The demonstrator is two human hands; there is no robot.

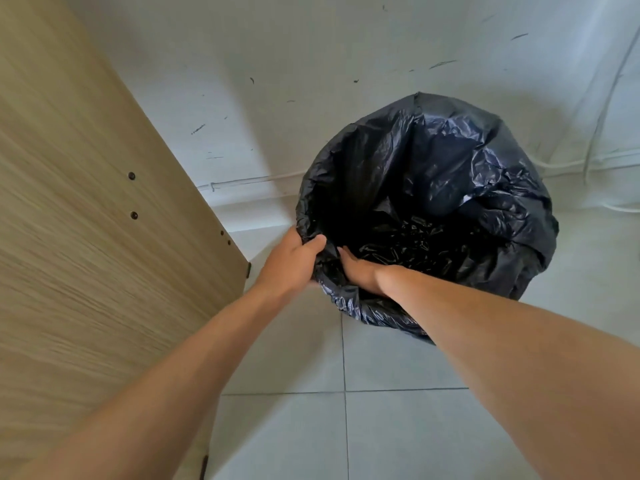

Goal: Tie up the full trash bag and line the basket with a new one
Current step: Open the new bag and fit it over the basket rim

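A black trash bag (pixel 450 174) lines a round basket standing on the floor by the wall; the bag is folded over the rim and hides the basket itself. My left hand (pixel 294 261) grips the bag's near-left rim from outside, thumb hooked over the edge. My right hand (pixel 360 271) reaches inside the bag at the near rim, fingers lying flat against the plastic; its fingertips are partly hidden in the folds. The bag's bottom looks crumpled and dark.
A light wooden furniture panel (pixel 86 220) stands close on the left. A white wall (pixel 311 64) with scuff marks rises behind the basket, with thin white cables (pixel 588 161) along its base. Grey floor tiles (pixel 381 427) lie in front.
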